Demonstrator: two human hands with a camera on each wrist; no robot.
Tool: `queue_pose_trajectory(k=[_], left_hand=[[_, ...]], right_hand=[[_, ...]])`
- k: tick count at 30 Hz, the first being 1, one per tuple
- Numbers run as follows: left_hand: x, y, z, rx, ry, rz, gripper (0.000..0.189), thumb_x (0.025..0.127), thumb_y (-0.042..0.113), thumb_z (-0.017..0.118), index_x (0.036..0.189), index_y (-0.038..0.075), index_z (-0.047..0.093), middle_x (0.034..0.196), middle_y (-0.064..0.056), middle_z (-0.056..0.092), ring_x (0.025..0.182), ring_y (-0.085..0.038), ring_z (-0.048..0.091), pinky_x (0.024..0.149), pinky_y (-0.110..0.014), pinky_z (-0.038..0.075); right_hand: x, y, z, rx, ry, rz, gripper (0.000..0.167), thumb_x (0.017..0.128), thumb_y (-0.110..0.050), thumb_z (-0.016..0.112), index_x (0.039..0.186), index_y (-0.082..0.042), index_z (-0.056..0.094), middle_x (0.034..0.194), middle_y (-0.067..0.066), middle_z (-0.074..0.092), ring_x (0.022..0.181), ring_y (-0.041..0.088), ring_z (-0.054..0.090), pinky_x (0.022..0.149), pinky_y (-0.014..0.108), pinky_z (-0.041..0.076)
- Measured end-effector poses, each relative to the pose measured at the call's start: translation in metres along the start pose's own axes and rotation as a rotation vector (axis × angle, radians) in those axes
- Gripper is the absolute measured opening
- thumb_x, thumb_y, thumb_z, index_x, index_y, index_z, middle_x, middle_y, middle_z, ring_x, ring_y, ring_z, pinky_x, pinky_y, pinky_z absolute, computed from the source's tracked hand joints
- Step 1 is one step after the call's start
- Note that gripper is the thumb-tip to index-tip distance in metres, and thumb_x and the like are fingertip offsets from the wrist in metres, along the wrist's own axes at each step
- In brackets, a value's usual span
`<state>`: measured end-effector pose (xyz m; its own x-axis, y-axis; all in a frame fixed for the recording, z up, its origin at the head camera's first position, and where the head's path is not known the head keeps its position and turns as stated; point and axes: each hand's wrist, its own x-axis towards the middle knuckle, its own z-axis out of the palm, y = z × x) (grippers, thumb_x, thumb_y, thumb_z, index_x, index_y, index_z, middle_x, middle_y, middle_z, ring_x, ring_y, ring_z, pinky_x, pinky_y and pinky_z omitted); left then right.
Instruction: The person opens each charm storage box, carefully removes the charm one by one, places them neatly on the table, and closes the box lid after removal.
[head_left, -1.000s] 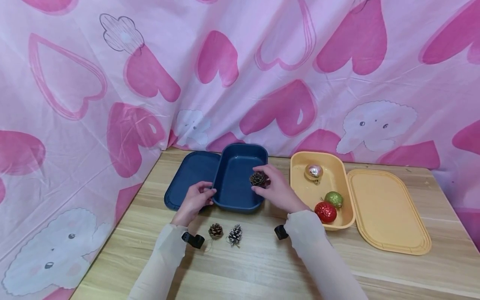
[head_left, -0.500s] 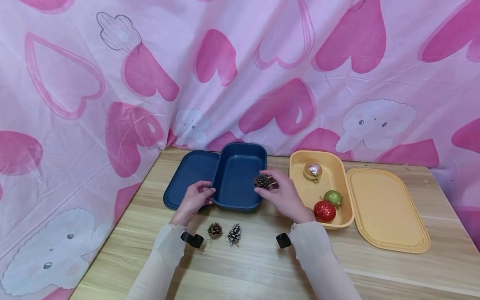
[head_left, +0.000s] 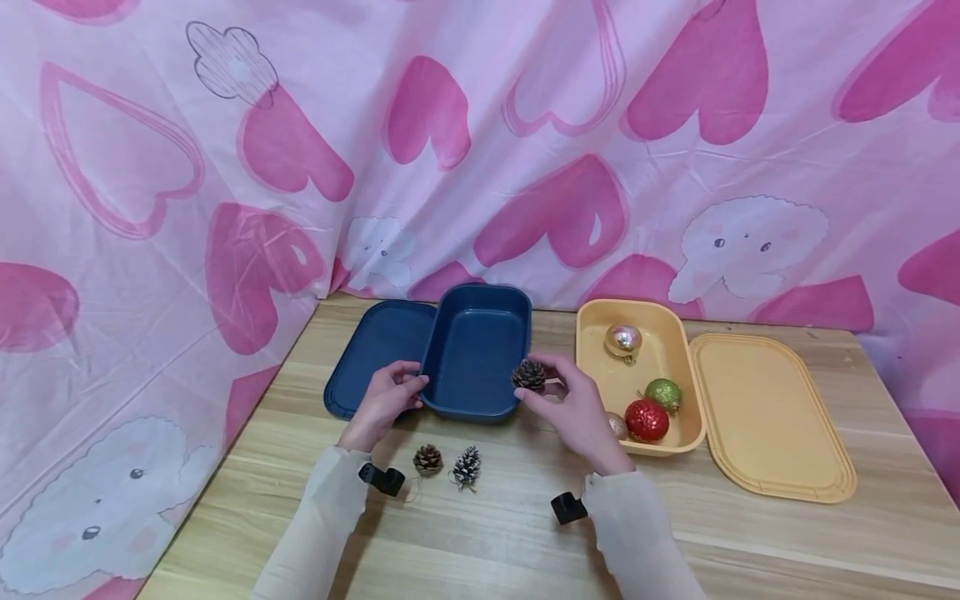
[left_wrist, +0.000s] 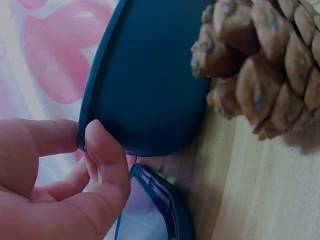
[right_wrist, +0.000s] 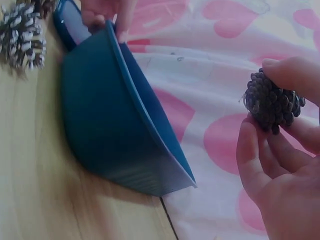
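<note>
My right hand (head_left: 572, 407) pinches a brown pine cone (head_left: 528, 376) between thumb and fingers, by the near right corner of the dark blue box (head_left: 480, 358). In the right wrist view that pine cone (right_wrist: 272, 102) is held up, apart from the box wall (right_wrist: 100, 110). With thumb and fingers, my left hand (head_left: 384, 402) pinches the box's left rim, as the left wrist view also shows at the rim (left_wrist: 90, 95). The bottom of the box is bare. Two more cones lie on the table in front: a brown pine cone (head_left: 427, 460) and a white-tipped pine cone (head_left: 467, 468).
The blue lid (head_left: 367, 358) lies left of the box, partly under it. To the right, a yellow box (head_left: 592, 367) holds a shiny pink-gold ball (head_left: 622, 340), a green ball (head_left: 663, 394), a red ball (head_left: 647, 420) and a pale ball (head_left: 617, 426). Beside it lies the yellow lid (head_left: 772, 417).
My right hand has drawn the pine cone slightly right and toward me, from over the box to its near right corner. The left hand keeps its hold on the rim.
</note>
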<state>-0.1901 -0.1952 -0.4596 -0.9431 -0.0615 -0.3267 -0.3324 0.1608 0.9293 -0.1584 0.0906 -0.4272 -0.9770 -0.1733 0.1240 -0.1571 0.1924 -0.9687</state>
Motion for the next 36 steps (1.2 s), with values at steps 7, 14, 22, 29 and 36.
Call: queue_pose_trajectory(k=[7, 14, 22, 29, 36], left_hand=[[-0.001, 0.0, 0.0, 0.006, 0.005, 0.0, 0.036, 0.093, 0.005, 0.059, 0.127, -0.004, 0.051, 0.095, -0.014, 0.062, 0.062, -0.011, 0.056, 0.061, -0.023, 0.053], [-0.002, 0.001, -0.001, 0.01, 0.006, 0.008, 0.036, 0.093, 0.004, 0.059, 0.127, -0.006, 0.051, 0.09, -0.011, 0.063, 0.061, -0.011, 0.055, 0.059, -0.023, 0.052], [0.0, 0.001, 0.0, 0.003, -0.006, 0.006, 0.038, 0.093, 0.004, 0.059, 0.128, -0.007, 0.049, 0.089, -0.008, 0.063, 0.06, -0.01, 0.056, 0.06, -0.022, 0.053], [-0.001, 0.002, 0.0, 0.017, -0.001, 0.01, 0.04, 0.093, 0.005, 0.06, 0.129, -0.006, 0.049, 0.086, -0.006, 0.06, 0.06, -0.01, 0.055, 0.058, -0.021, 0.052], [-0.002, 0.003, 0.0, 0.024, -0.003, 0.006, 0.041, 0.093, 0.006, 0.06, 0.13, -0.006, 0.049, 0.084, -0.004, 0.059, 0.06, -0.01, 0.056, 0.058, -0.021, 0.052]], right_hand=[[-0.012, -0.002, 0.003, 0.098, 0.006, 0.029, 0.047, 0.081, -0.006, 0.076, 0.125, -0.009, 0.059, 0.125, 0.01, 0.059, 0.106, 0.02, 0.061, 0.088, 0.022, 0.054], [-0.024, 0.003, 0.009, 0.125, 0.035, 0.047, 0.049, 0.079, -0.003, 0.076, 0.125, -0.01, 0.06, 0.124, 0.008, 0.058, 0.103, 0.015, 0.06, 0.085, 0.02, 0.054], [-0.038, 0.007, 0.017, 0.16, 0.061, 0.06, 0.048, 0.079, 0.002, 0.075, 0.124, -0.006, 0.06, 0.123, 0.007, 0.053, 0.107, 0.014, 0.06, 0.088, 0.021, 0.054], [-0.05, 0.009, 0.014, 0.137, 0.055, 0.163, 0.051, 0.078, 0.001, 0.076, 0.126, -0.003, 0.059, 0.122, 0.009, 0.056, 0.103, 0.016, 0.062, 0.087, 0.02, 0.054], [-0.061, 0.014, 0.014, 0.117, 0.021, 0.215, 0.051, 0.078, -0.007, 0.077, 0.126, -0.005, 0.059, 0.125, 0.009, 0.058, 0.098, 0.021, 0.066, 0.081, 0.022, 0.056]])
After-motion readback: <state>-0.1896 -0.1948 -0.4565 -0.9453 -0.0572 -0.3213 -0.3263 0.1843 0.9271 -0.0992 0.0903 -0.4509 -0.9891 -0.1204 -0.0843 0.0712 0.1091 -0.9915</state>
